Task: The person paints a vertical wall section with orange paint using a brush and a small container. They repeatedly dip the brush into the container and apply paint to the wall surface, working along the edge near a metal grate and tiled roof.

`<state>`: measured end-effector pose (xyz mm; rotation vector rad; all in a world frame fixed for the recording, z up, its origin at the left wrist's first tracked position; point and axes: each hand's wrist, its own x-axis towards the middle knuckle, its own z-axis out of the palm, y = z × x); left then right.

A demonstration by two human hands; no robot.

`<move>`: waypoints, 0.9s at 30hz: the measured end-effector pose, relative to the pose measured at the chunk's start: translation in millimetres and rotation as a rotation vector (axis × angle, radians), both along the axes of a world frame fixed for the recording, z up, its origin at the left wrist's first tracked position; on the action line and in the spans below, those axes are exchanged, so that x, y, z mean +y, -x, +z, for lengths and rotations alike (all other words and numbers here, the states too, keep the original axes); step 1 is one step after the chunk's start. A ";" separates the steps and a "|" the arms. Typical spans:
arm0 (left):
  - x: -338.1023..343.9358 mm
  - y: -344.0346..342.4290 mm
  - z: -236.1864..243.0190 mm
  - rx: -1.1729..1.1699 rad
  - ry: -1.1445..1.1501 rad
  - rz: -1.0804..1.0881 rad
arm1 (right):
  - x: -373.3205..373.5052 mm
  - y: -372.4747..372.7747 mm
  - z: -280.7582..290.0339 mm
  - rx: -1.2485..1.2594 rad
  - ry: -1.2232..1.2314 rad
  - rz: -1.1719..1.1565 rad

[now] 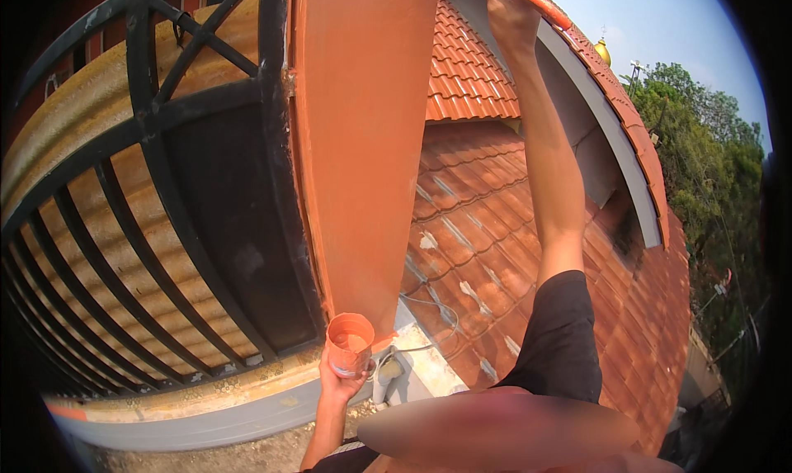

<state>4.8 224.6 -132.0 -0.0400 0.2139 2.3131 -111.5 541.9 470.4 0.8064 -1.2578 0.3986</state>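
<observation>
Orange pillar [359,143] beside roof tiles [483,234]; left hand [337,383] clamps cup [348,356]; right hand [506,12], can't tell.

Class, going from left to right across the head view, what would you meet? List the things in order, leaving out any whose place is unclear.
Black metal gate → orange cup → right hand → golden dome → green trees.
</observation>
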 end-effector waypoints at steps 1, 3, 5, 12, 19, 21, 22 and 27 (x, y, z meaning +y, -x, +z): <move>-1.2 -1.3 -0.9 -0.014 0.005 -0.002 | -7.3 5.7 5.0 0.013 0.022 -0.057; -3.4 -4.3 -3.3 -0.040 0.016 -0.006 | -26.2 16.2 2.3 -0.076 -0.096 0.289; -5.1 -6.7 -6.0 -0.042 0.001 -0.004 | -37.9 13.4 -8.7 -0.070 -0.158 0.298; -10.5 -14.2 -12.3 -0.057 0.062 0.012 | -25.8 -40.1 -87.8 -0.022 -0.253 -0.154; 1.2 -9.9 -6.5 -0.062 0.074 0.029 | -11.5 -31.8 -29.1 0.110 -0.165 -0.086; 7.4 -9.0 -4.4 -0.031 0.060 0.035 | -14.3 -14.9 -19.3 -0.059 -0.118 0.098; 9.4 -8.7 -3.8 -0.048 0.079 0.037 | -11.4 -10.7 -22.6 -0.005 -0.154 -0.001; 12.8 -13.5 -14.3 -0.091 0.154 0.058 | 0.0 -0.4 -111.1 0.056 -0.247 -0.166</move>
